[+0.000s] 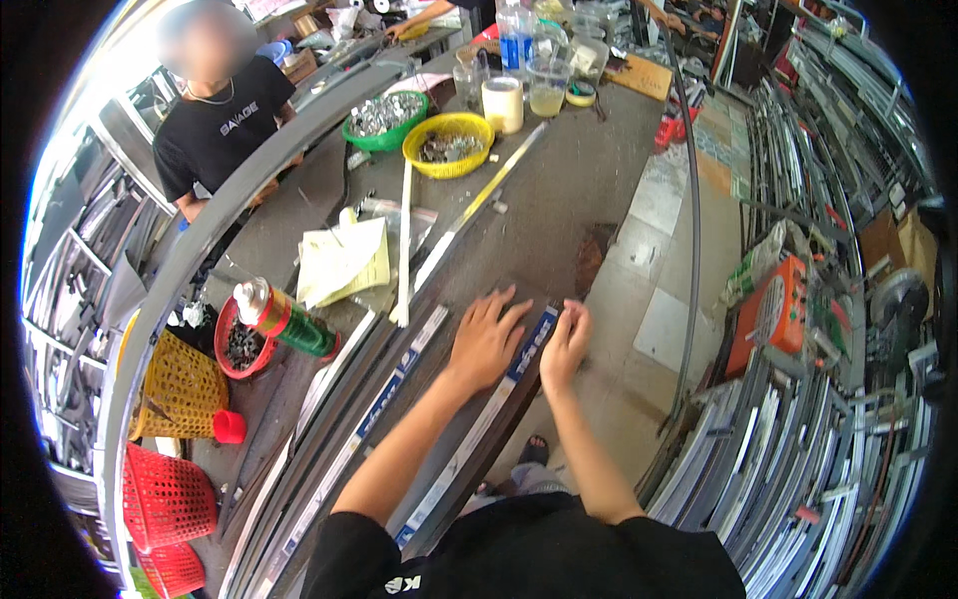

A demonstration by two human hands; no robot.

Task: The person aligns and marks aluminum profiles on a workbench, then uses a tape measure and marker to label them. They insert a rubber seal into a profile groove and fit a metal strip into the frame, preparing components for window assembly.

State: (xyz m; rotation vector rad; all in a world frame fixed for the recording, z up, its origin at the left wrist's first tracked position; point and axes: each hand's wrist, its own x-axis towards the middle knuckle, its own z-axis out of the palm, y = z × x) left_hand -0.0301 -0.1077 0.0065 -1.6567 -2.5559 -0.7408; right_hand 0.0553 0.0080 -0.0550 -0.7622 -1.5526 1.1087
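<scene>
- Labelled bar (467, 447): on tbl (569, 190), R of spray can (289, 319).
- L hand (484, 344): R of can, palm down, fingers spread, nothing grasped, by bar's far end.
- R hand (565, 349): farther R of can, fingers bent at bar end; can't tell if gripping.
- 2nd bar (341, 469): btwn can & 1st.

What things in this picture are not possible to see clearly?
In the head view:
Beneath the left hand: hidden by the hand itself.
Whether the right hand grips the labelled strip: the hand covers the contact.
The strip's near end: hidden by the black shirt.
Small pieces in the green basket: too small to identify.
</scene>
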